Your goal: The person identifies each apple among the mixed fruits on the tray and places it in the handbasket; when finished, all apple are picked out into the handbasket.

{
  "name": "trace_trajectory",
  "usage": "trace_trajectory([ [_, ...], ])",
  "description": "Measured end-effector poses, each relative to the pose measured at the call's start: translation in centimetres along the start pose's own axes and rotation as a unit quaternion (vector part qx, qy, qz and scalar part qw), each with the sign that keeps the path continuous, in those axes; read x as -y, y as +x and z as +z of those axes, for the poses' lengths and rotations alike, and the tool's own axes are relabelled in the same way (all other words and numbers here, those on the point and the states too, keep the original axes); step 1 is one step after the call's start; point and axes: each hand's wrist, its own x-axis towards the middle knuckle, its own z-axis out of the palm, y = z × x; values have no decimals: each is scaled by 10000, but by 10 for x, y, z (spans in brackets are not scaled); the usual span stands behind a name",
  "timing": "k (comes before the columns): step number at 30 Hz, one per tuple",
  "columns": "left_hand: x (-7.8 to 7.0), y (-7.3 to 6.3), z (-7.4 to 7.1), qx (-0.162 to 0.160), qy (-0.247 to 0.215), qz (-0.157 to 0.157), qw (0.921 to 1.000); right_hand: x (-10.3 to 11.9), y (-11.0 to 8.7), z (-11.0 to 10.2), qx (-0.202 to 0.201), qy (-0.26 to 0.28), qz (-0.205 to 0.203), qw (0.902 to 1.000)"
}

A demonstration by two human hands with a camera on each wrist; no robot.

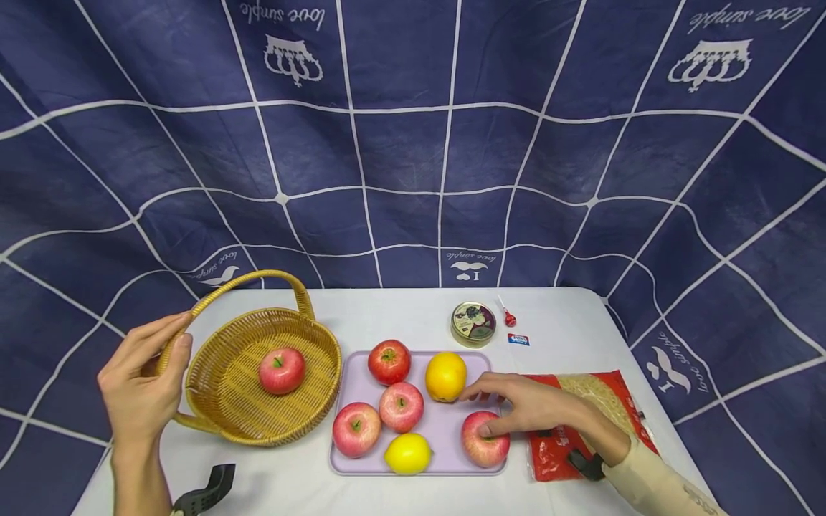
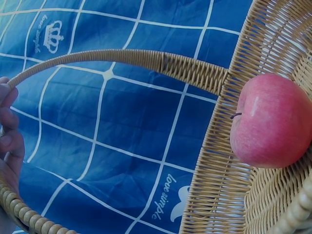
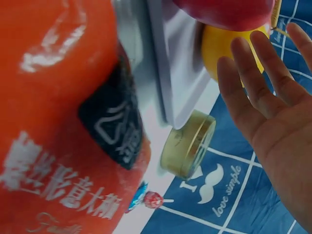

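Observation:
My left hand (image 1: 145, 373) grips the arched handle (image 1: 241, 281) of a round woven basket (image 1: 222, 387). One apple (image 1: 282, 370) lies inside it, shown closer in the left wrist view. My right hand (image 1: 532, 405) reaches over the right side of a lilac tray (image 1: 448, 459), fingers extended and spread. Its fingertips are right beside an orange (image 1: 445, 376), while the thumb overlaps a pink-red apple (image 1: 480, 451) in the head view. Nothing is held in the right palm. A lemon (image 1: 409, 454) and more apples (image 1: 357, 430) sit on the tray's left half.
A red bag of pasta (image 1: 548, 459) lies right of the tray, partly under my right forearm in the head view. Behind stand a round tin (image 1: 473, 324), a lollipop (image 1: 510, 317) and a small blue-and-red packet (image 1: 518, 340). A blue checked cloth (image 1: 406, 150) hangs behind the white table (image 1: 393, 308).

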Motion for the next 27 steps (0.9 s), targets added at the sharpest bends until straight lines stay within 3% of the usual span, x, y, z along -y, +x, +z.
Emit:
trace_trajectory([
  [27, 0, 0, 0, 7, -68, -3, 10000, -17, -7, 16, 367, 94, 159, 9992],
])
